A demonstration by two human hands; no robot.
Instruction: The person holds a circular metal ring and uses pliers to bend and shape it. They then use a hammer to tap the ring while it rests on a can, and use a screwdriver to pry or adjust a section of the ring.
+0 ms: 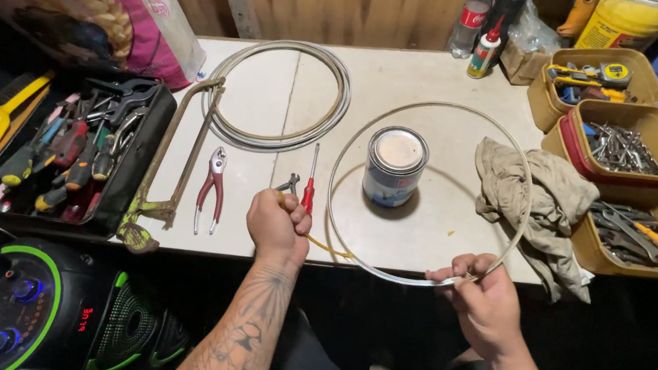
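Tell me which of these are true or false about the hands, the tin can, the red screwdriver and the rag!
1. The right hand pinches the white cable loop. True.
2. The tin can stands outside the loop. False: it stands inside it.
3. The left hand is open and flat on the table. False: it is a closed fist gripping a yellowish cable end.
4. The red screwdriver lies beside the left hand. True.
5. The rag lies in the black toolbox. False: it lies on the table, right of the can.
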